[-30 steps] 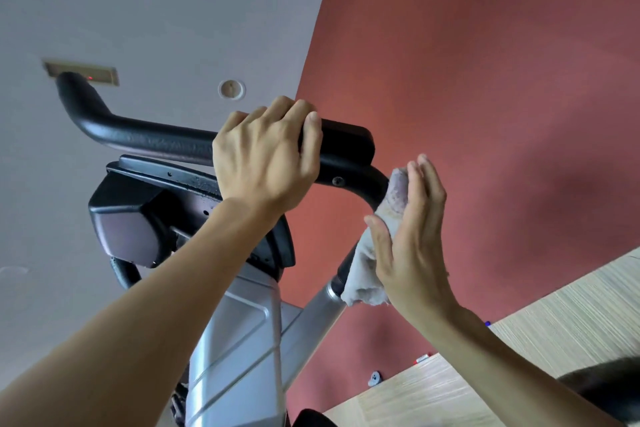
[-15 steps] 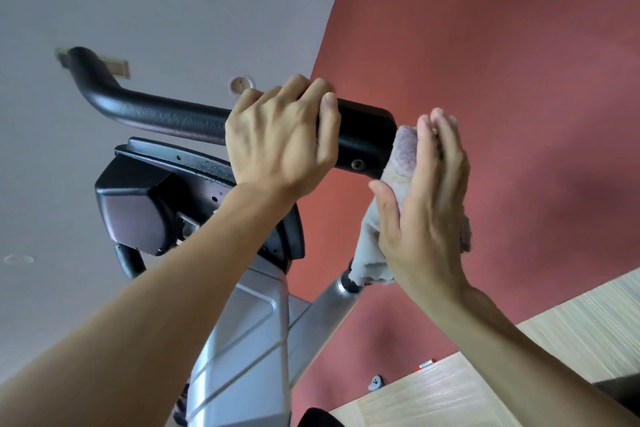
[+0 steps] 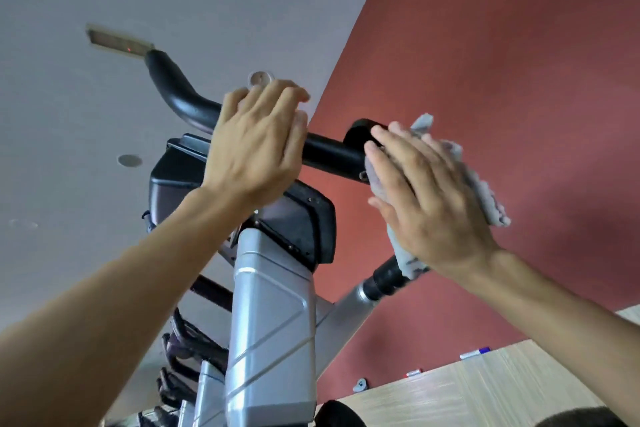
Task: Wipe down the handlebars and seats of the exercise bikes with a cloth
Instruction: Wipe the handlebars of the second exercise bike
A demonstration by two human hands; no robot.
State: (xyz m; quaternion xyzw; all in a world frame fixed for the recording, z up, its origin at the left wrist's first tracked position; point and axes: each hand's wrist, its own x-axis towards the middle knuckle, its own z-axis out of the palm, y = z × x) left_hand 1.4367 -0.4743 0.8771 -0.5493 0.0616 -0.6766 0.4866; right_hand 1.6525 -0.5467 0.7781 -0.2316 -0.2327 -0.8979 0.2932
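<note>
The bike's black handlebar (image 3: 332, 152) runs from upper left to centre right, above the dark console (image 3: 304, 218). My left hand (image 3: 252, 146) lies over the middle of the bar with its fingers curled round it, slightly blurred. My right hand (image 3: 433, 198) has straight fingers and presses a grey-white cloth (image 3: 488, 198) flat against the bar's right end, by the round black end piece (image 3: 360, 135). The cloth hangs out above and below the palm. The seat is not in view.
A silver column (image 3: 273, 305) carries the console, with a silver side tube (image 3: 349, 308) going up right. A red wall (image 3: 502, 62) stands behind. Black straps of other machines (image 3: 180, 357) sit lower left. Small items (image 3: 474, 354) lie along the pale wood floor (image 3: 485, 385).
My right hand slid the cloth up the curved right part of the bar to its end. My left hand stayed on the bar. The view swung to the right.
</note>
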